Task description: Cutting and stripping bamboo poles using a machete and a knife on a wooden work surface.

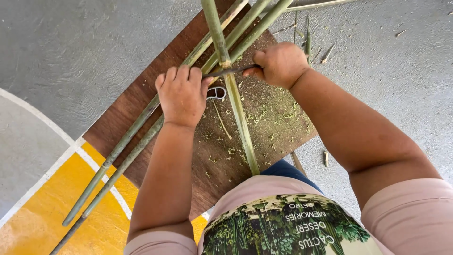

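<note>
Head view, looking straight down. In the centre of the frame, left hand (pixel 181 94) curled tight, fingers together, clamped on one end of a thin dark metal blade (pixel 231 72). To the right of it, right hand (pixel 279 63) closed as a fist on the other end of the same blade. Blade lying across a long green bamboo stalk (pixel 238 111), touching it near a node. Stalk running from the top centre down to the lower middle, toward the lap. Under the left hand, a small silver metal loop (pixel 216 93), partly hidden.

No containers in view.

Below all, a dark brown wooden board (pixel 141 101) with green shavings (pixel 273 113) scattered on the right part. More long green bamboo stalks (pixel 122 156) lying diagonally from the top centre to the lower left. Around the board, grey concrete floor (pixel 71 47); in the lower left, a yellow painted area (pixel 42 217) with white lines.
</note>
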